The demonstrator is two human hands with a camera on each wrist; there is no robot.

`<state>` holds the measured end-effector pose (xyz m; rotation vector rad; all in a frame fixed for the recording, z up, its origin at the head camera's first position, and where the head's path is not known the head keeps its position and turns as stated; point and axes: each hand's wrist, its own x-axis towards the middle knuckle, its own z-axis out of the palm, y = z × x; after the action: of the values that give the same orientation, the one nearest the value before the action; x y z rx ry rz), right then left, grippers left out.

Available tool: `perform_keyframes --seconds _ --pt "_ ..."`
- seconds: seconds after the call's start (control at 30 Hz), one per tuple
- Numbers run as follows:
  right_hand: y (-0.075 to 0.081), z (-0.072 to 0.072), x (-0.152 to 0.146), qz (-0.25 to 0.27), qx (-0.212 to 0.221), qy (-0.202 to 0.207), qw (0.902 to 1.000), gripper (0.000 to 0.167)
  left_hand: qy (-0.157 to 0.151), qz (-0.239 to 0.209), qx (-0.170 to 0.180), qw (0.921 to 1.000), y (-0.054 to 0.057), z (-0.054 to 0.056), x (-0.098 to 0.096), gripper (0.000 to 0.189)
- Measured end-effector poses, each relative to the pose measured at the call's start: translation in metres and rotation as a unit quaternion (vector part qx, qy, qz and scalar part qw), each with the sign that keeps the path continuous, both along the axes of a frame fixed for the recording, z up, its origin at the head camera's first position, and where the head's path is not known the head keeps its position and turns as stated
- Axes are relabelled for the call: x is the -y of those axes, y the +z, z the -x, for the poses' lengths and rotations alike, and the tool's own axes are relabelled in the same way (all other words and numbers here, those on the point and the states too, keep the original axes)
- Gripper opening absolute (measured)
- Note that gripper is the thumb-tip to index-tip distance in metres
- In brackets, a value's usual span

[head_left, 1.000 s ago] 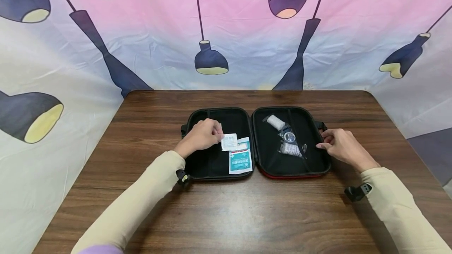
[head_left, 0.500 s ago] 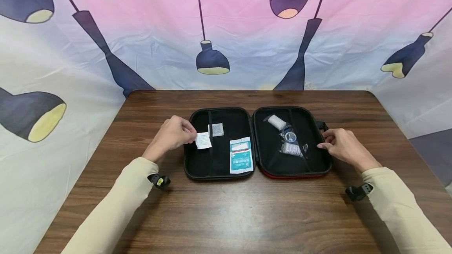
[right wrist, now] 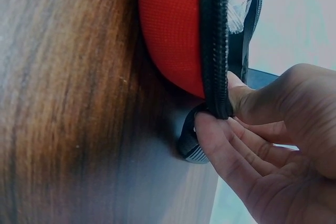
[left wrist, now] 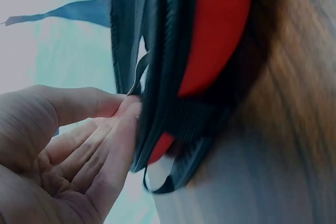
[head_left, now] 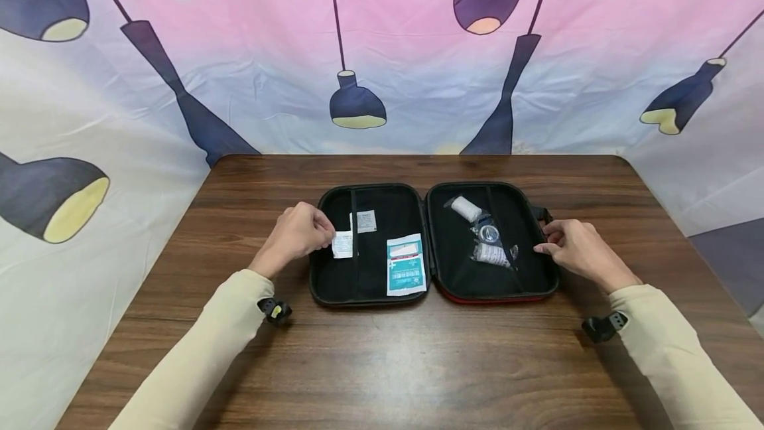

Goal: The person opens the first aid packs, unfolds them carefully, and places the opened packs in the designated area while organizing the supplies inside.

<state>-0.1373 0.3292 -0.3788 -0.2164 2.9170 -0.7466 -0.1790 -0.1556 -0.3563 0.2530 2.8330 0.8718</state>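
Note:
A first-aid case [head_left: 390,297] with a black lining and red outside lies unfolded on the table. Over its left half, my left hand [head_left: 296,234] pinches a small white packet [head_left: 342,245], whose right edge meets the elastic strap [head_left: 355,277]. In the left wrist view, the left hand [left wrist: 79,145] has thumb and fingers together right at the zipped rim [left wrist: 157,114]. At the case's right edge, my right hand [head_left: 579,249] grips the rim between thumb and fingers; in the right wrist view the zipper [right wrist: 214,51] runs down into this hand [right wrist: 273,135].
Another small packet [head_left: 367,221] sits by the strap, and a teal-and-white packet [head_left: 406,267] lies near the hinge. In the right half, a white roll [head_left: 465,208], a clear-wrapped round item [head_left: 488,233] and a wrapped bandage roll [head_left: 492,254] lie at the strap. A patterned cloth [head_left: 286,105] hangs behind the table [head_left: 382,363].
My left hand has moved left from the middle of the left half with the small white packet, then slightly down, bringing it to the strap. The right hand stays on the rim.

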Motion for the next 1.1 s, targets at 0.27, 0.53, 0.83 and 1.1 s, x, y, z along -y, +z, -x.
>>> perform_keyframes --seconds 0.27,0.53,0.83,1.1 --pt "0.000 0.000 0.003 0.005 0.004 -0.005 1.0000 0.040 -0.015 0.008 0.001 0.9998 -0.006 0.003 -0.010 0.010" --pt "0.002 0.000 0.001 0.005 0.006 -0.007 0.9999 0.042 -0.022 -0.002 0.020 0.9996 -0.009 0.004 -0.017 0.009" --pt "0.002 -0.001 0.002 0.010 0.012 -0.005 0.9999 0.042 -0.027 0.026 0.002 0.9993 0.004 0.000 -0.026 0.012" --pt "0.001 0.000 0.001 0.004 0.006 -0.002 1.0000 0.042 -0.079 0.006 0.029 0.9964 0.008 0.004 -0.038 0.015"
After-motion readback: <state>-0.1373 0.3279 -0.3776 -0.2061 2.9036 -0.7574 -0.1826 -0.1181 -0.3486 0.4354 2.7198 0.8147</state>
